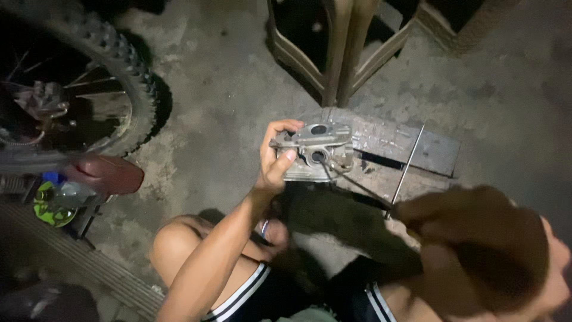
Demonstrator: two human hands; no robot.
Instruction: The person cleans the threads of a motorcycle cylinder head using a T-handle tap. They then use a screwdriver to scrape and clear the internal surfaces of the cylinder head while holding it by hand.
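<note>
Hands: left hand (275, 160) clamped on grey metal engine part (314, 152), thumb on near face; right hand (476, 250) blurred, close to cam, gripping thin tool (351, 179) w/ tip in part's hole.
Part: centre, on metal block (411, 146) on concrete floor (226, 89).
Rod (406, 170): leans on block, right.
Wheel (125, 65): far left.
Stool legs (339, 53): far, centre.

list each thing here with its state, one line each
left hand: gripping the side of the engine part
engine part: grey metal, held steady on the wooden plank
right hand: blurred, close to the camera, grip unclear
thin tool: tip in the part's round opening
metal rod: lying loose across the plank
wooden plank: flat on the floor
knobby wheel: standing upright
</note>
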